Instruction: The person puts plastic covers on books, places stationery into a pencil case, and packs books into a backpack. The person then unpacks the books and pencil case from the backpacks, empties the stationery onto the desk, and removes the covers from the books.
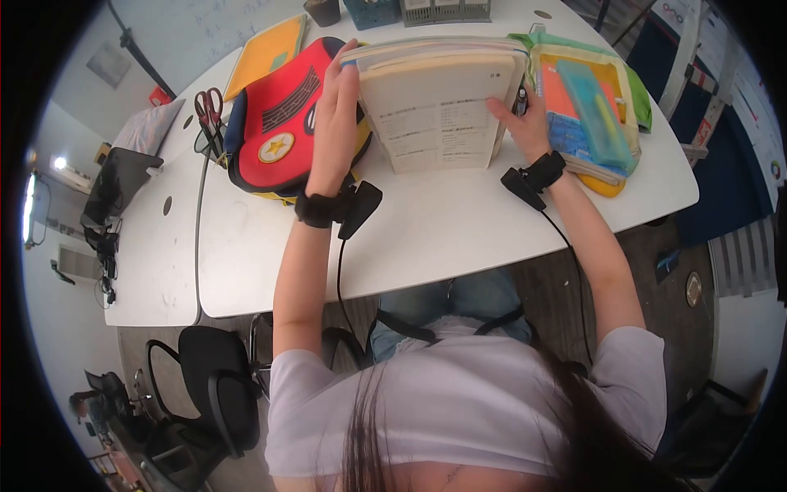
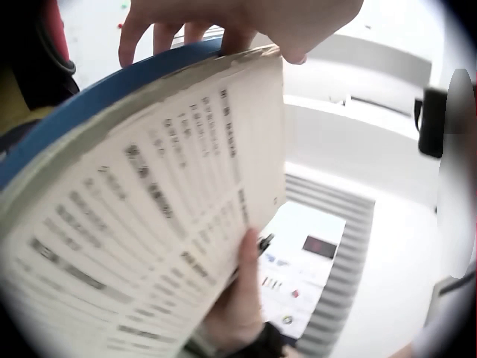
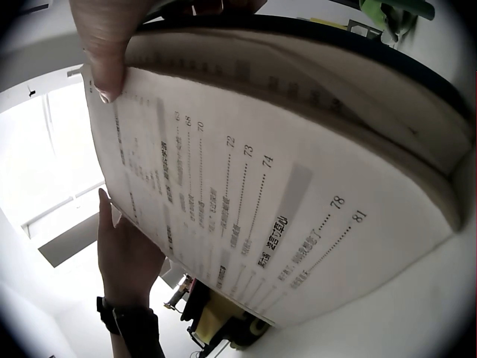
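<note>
A stack of books or booklets (image 1: pixel 443 111) stands upright on the white table, its front page of printed contents facing the person. The left hand (image 1: pixel 336 115) holds its left edge, fingers over the top corner. At the right edge the right hand (image 1: pixel 527 123) grips it, thumb on the printed page, with a dark pen (image 1: pixel 521 102) beside the fingers. In the left wrist view the left hand's fingers reach behind a blue cover (image 2: pixel 127 82) at the page edge (image 2: pixel 171 186). The right wrist view shows the right thumb pressed on the page (image 3: pixel 223 194).
A red bag (image 1: pixel 279 115) with a star badge lies left of the books, with scissors (image 1: pixel 209 107) in a holder beside it. To the right are booklets and a teal case (image 1: pixel 594 115). Baskets (image 1: pixel 447 10) stand at the back, and a yellow folder (image 1: pixel 264 56) lies back left.
</note>
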The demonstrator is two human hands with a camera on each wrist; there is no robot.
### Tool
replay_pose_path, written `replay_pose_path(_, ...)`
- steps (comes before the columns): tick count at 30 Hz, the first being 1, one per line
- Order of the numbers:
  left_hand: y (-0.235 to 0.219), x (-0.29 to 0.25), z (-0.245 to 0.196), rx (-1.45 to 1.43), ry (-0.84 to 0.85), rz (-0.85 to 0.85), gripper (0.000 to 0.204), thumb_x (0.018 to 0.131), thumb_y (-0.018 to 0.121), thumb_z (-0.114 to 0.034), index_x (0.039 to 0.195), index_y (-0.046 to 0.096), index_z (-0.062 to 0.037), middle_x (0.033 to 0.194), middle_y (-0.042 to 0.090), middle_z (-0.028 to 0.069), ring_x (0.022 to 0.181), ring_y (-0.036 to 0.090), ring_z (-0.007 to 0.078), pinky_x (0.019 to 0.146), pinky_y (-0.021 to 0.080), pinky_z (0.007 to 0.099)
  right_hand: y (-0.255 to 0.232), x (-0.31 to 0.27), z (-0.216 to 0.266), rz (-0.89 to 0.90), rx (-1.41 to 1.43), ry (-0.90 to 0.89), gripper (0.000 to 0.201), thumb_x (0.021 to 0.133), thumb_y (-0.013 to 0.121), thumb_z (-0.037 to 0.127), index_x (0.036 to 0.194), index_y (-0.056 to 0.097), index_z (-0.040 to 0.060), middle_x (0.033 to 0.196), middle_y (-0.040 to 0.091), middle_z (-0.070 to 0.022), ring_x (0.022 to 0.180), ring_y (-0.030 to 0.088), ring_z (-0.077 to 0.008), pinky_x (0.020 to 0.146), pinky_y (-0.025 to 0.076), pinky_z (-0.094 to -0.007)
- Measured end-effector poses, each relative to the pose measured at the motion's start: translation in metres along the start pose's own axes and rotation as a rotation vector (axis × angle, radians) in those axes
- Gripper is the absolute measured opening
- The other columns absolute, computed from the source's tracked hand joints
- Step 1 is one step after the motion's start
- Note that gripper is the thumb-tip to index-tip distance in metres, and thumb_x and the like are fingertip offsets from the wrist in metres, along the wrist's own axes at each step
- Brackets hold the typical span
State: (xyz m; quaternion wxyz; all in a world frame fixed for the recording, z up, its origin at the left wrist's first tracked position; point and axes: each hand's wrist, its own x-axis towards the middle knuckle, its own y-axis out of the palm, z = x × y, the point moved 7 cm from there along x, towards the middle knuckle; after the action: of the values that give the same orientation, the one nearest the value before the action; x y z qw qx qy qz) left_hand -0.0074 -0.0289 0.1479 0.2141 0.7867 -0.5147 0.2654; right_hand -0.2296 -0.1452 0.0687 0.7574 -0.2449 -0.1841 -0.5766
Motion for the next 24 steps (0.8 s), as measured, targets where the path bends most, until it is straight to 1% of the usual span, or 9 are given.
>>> replay_pose_path(5,-0.012,0.007,0.033,-0.110,-0.377,0.203,0.033,0.090,0.048,-0.025,0.104,0.056,0.0043,0.096,0.057,0.0022,0.098,0.048,0.0112,0.090,0.034,0.0234,0.004,-0.002,0.005,0.001,0.062,0.033,0.043,0.072,0.073,0.027,0.099,0.055,-0.0017,0.085,0.062,-0.0061,0.076,0.057,-0.0105,0.068,0.046,-0.0235)
replay_pose_path(7,-0.015,0.008,0.041,-0.149,-0.339,0.251,0.027,0.090,0.048,-0.018,0.104,0.057,0.0026,0.093,0.057,0.0010,0.095,0.049,0.0090,0.089,0.035,0.0223,0.003,-0.001,0.007,-0.001,0.071,0.036,0.042,0.073,0.072,0.026,0.099,0.055,-0.0017,0.085,0.062,-0.0063,0.075,0.057,-0.0104,0.068,0.046,-0.0232)
replay_pose_path(9,-0.016,0.010,0.038,0.103,-0.110,0.325,0.022,0.090,0.048,-0.013,0.102,0.057,0.0021,0.093,0.056,0.0009,0.092,0.051,0.0082,0.087,0.037,0.0215,0.004,-0.001,0.008,0.013,0.070,0.053,0.041,0.073,0.071,0.025,0.100,0.055,-0.0020,0.086,0.063,-0.0067,0.076,0.057,-0.0105,0.068,0.046,-0.0234)
replay_pose_path(13,-0.014,0.002,0.045,-0.032,-0.178,0.217,0.022,0.090,0.046,-0.011,0.105,0.055,0.0027,0.097,0.056,0.0012,0.095,0.050,0.0104,0.088,0.037,0.0225,0.004,-0.002,0.008,0.008,0.050,0.075,0.042,0.073,0.071,0.024,0.101,0.055,-0.0023,0.087,0.063,-0.0072,0.077,0.057,-0.0110,0.069,0.046,-0.0239)
replay_pose_path(16,-0.009,-0.005,0.044,0.162,-0.172,0.225,0.031,0.092,0.041,-0.012,0.120,0.045,-0.0002,0.114,0.049,0.0051,0.106,0.046,0.0156,0.094,0.033,0.0261,0.005,-0.002,0.007,0.007,0.052,0.067,0.043,0.073,0.072,0.025,0.102,0.055,-0.0025,0.088,0.063,-0.0076,0.078,0.058,-0.0116,0.070,0.046,-0.0245)
replay_pose_path(18,0.004,-0.015,0.010,0.043,-0.020,0.131,0.047,0.092,0.040,-0.017,0.135,0.023,-0.0061,0.128,0.037,0.0103,0.117,0.038,0.0203,0.099,0.028,0.0291,0.007,-0.002,0.008,0.020,0.065,0.032,0.042,0.074,0.070,0.028,0.099,0.055,-0.0023,0.088,0.062,-0.0070,0.078,0.056,-0.0111,0.071,0.045,-0.0236)
replay_pose_path(21,-0.001,-0.021,0.032,-0.125,0.000,0.191,0.064,0.091,0.042,-0.029,0.139,0.003,-0.0118,0.134,0.027,0.0148,0.123,0.032,0.0228,0.102,0.024,0.0301,0.007,-0.001,0.008,0.030,0.055,0.006,0.042,0.073,0.072,0.026,0.100,0.055,-0.0020,0.090,0.062,-0.0073,0.079,0.057,-0.0117,0.071,0.046,-0.0238)
replay_pose_path(22,0.001,-0.020,0.034,-0.012,-0.187,0.205,0.080,0.085,0.055,-0.032,0.137,-0.001,-0.0094,0.129,0.033,0.0179,0.120,0.037,0.0235,0.100,0.028,0.0310,0.007,-0.002,0.007,0.035,0.056,0.012,0.042,0.073,0.072,0.026,0.100,0.055,-0.0020,0.090,0.062,-0.0073,0.079,0.057,-0.0117,0.071,0.046,-0.0238)
replay_pose_path(24,0.002,-0.022,0.051,0.148,-0.167,0.325,0.082,0.082,0.060,-0.029,0.135,0.003,-0.0058,0.127,0.036,0.0186,0.117,0.039,0.0236,0.098,0.031,0.0313,0.007,-0.002,-0.001,0.021,0.052,0.118,0.048,0.069,0.075,0.027,0.102,0.056,-0.0018,0.090,0.063,-0.0082,0.082,0.059,-0.0129,0.073,0.046,-0.0252)
